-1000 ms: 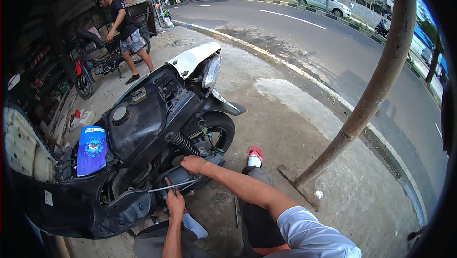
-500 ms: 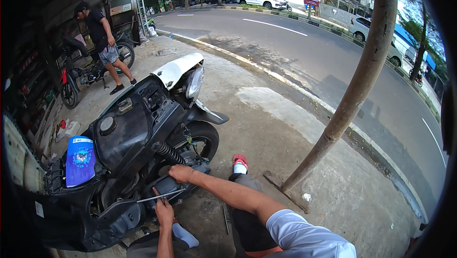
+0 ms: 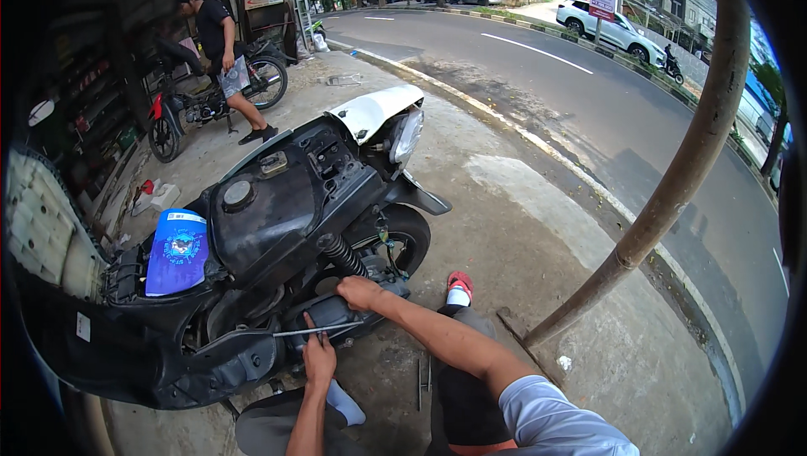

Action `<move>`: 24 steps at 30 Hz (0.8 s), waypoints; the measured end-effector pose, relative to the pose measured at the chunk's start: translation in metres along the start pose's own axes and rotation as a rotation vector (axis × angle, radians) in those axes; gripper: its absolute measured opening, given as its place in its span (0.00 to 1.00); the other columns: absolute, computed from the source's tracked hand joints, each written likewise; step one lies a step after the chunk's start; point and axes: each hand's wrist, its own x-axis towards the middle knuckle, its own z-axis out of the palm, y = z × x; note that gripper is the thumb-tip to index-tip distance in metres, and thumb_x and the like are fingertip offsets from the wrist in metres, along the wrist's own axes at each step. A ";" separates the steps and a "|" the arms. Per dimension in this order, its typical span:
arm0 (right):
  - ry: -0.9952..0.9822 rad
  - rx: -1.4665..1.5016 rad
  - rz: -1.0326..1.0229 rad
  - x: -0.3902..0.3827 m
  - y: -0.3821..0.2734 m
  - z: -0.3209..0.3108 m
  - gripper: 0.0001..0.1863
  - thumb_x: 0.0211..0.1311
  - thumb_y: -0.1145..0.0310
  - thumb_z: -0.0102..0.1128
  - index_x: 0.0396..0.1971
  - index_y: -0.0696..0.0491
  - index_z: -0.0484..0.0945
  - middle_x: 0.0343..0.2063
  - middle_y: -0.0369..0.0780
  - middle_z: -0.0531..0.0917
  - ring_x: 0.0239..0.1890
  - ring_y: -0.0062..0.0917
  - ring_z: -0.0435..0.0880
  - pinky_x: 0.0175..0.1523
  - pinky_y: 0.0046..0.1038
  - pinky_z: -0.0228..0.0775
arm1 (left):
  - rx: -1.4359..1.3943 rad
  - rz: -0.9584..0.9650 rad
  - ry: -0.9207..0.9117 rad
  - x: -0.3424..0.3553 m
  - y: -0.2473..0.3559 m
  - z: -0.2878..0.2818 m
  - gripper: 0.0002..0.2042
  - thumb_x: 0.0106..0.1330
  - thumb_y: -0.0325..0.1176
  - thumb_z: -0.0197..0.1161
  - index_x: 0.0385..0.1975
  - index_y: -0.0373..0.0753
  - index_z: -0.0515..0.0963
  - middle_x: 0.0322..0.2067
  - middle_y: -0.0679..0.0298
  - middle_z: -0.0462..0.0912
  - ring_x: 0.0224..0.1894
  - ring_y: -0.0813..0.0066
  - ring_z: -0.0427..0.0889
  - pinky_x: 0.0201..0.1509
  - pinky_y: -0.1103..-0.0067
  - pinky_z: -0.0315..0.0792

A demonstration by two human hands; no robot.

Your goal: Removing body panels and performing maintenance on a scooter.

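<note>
A partly stripped black scooter [image 3: 277, 225] fills the left and middle, its body panels off and a white front or tail panel [image 3: 378, 111] still on. My left hand [image 3: 319, 359] is low beside its engine side, fingers closed on a thin straight metal rod [image 3: 294, 332], with the index finger reaching up past it. My right hand [image 3: 360, 293] is closed against the dark engine-side cover [image 3: 324, 313], just below the coil-spring shock absorber [image 3: 342, 254]; whatever its fingers hold is hidden. The wheel [image 3: 408, 237] stands beyond that hand.
A blue printed packet [image 3: 178, 253] lies on the scooter. A bamboo pole [image 3: 664, 195] rises at right from a base piece. Metal tools [image 3: 424, 382] lie between my feet. A person [image 3: 220, 57] stands by another motorcycle [image 3: 197, 107]. The road [image 3: 538, 78] carries a white car [image 3: 612, 29].
The view has swung left, so the scooter and pole appear farther right. The white car has moved right along the road. Both hands keep nearly the same places on the scooter.
</note>
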 end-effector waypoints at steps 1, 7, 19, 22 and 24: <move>0.028 0.008 -0.018 0.001 -0.002 0.000 0.10 0.39 0.76 0.60 0.26 0.60 0.79 0.29 0.49 0.82 0.37 0.44 0.82 0.43 0.39 0.75 | 0.010 0.003 0.012 0.000 -0.003 0.000 0.30 0.69 0.32 0.49 0.69 0.44 0.47 0.36 0.34 0.77 0.40 0.36 0.77 0.43 0.58 0.69; -0.097 -0.065 0.022 0.005 -0.011 -0.007 0.10 0.39 0.76 0.60 0.27 0.61 0.79 0.29 0.50 0.82 0.36 0.43 0.82 0.43 0.38 0.75 | -0.012 -0.023 0.004 -0.003 0.000 -0.008 0.30 0.69 0.33 0.49 0.69 0.44 0.47 0.34 0.34 0.77 0.39 0.35 0.76 0.42 0.57 0.68; -0.070 -0.064 0.008 0.006 -0.006 -0.004 0.09 0.39 0.76 0.61 0.26 0.60 0.79 0.30 0.48 0.82 0.37 0.43 0.82 0.43 0.37 0.75 | 0.007 0.019 0.031 0.001 -0.008 0.000 0.31 0.69 0.33 0.50 0.69 0.45 0.46 0.24 0.38 0.77 0.30 0.37 0.77 0.35 0.57 0.67; -0.073 -0.068 0.008 0.006 -0.004 -0.001 0.10 0.39 0.76 0.61 0.26 0.60 0.79 0.31 0.49 0.82 0.37 0.43 0.82 0.43 0.37 0.75 | -0.002 0.016 0.021 0.000 -0.007 -0.001 0.31 0.69 0.33 0.50 0.69 0.45 0.46 0.25 0.38 0.77 0.29 0.37 0.77 0.34 0.57 0.67; -0.050 -0.068 -0.010 0.006 -0.002 0.003 0.09 0.39 0.76 0.60 0.26 0.61 0.78 0.31 0.49 0.82 0.37 0.43 0.82 0.43 0.37 0.75 | 0.002 0.009 0.019 0.000 -0.007 0.000 0.31 0.69 0.33 0.50 0.69 0.45 0.46 0.25 0.38 0.77 0.29 0.37 0.77 0.34 0.57 0.68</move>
